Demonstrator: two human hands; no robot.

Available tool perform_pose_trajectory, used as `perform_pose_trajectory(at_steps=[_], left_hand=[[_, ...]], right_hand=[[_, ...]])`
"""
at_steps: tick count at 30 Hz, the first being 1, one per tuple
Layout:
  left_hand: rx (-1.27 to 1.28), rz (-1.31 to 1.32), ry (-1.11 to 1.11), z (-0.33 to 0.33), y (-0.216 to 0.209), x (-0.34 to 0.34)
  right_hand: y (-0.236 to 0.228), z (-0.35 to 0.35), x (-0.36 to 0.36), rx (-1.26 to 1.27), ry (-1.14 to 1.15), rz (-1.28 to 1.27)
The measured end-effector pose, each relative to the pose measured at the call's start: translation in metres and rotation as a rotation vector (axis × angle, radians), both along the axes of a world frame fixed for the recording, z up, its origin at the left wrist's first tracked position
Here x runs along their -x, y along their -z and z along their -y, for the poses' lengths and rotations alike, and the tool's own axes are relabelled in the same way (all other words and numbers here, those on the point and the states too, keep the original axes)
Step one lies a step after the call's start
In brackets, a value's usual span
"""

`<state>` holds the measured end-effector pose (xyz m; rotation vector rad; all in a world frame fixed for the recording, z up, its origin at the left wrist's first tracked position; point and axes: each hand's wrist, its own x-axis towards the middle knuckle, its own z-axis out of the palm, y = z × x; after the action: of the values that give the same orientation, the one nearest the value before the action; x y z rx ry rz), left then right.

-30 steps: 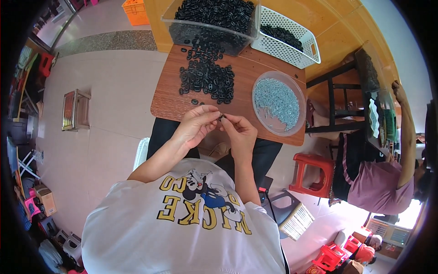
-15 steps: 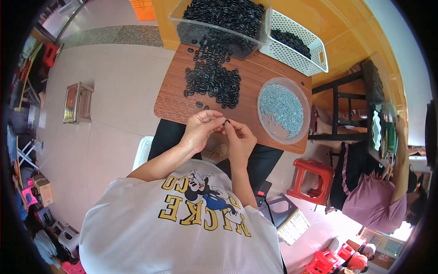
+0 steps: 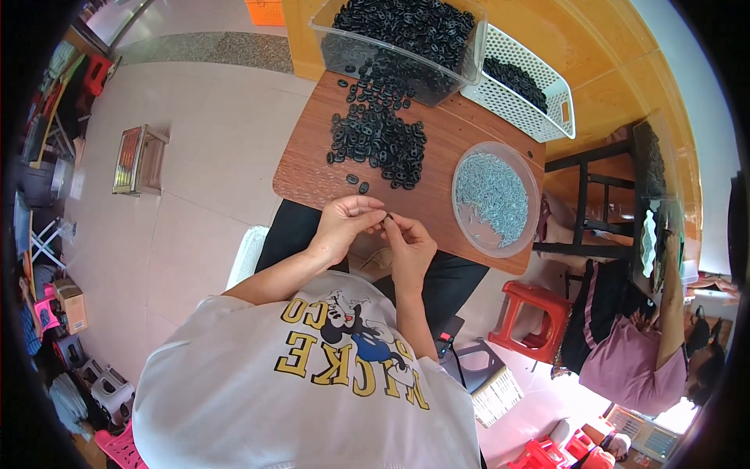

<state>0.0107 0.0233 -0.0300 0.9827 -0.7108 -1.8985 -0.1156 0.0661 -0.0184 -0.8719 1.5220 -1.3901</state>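
My left hand (image 3: 341,229) and my right hand (image 3: 411,248) meet at the near edge of a brown wooden table (image 3: 308,168). Both are closed in a pinch, thumbs and fingertips around a small black piece (image 3: 387,218), mostly covered by the fingers. Just beyond them, two loose black oval pieces (image 3: 364,187) lie near a spread pile of black oval pieces (image 3: 380,146), each with small holes. To the right stands a round clear tub (image 3: 533,211) holding many small silvery pins or screws (image 3: 494,191), too fine to tell which.
At the table's far side, a clear plastic bin (image 3: 437,84) brims with black pieces. Next to it stands a white perforated basket (image 3: 558,129) holding more. A red stool (image 3: 535,320) and a seated person (image 3: 637,359) are at right. A metal-legged stool (image 3: 139,160) stands at left.
The table and its containers sit slightly farther right and lower in the picture. My hands stay pinched together on the black piece, with small finger shifts. The person at right has moved an arm.
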Motion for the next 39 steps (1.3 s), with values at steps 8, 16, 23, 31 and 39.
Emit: perform_pose_trajectory(at_steps=[8,16,23,31,39], left_hand=[[0.882,1.114,0.046,0.031,-0.012,-0.02],[1.087,1.083,0.057,0.032,-0.002,-0.016],[0.127,0.254,0.122,0.027,-0.012,-0.012],[-0.11,-0.225,0.101,0.032,-0.017,-0.014],[0.139,0.039,0.06,0.025,-0.021,-0.012]], right_hand=[[-0.002,0.008,0.012,0.08,0.077,0.111],[0.002,0.003,0.014,0.038,0.027,0.141],[-0.002,0.007,0.017,0.047,0.002,0.223],[-0.005,0.009,0.017,0.056,0.003,0.349],[-0.012,0.012,0.014,0.044,-0.008,0.207]])
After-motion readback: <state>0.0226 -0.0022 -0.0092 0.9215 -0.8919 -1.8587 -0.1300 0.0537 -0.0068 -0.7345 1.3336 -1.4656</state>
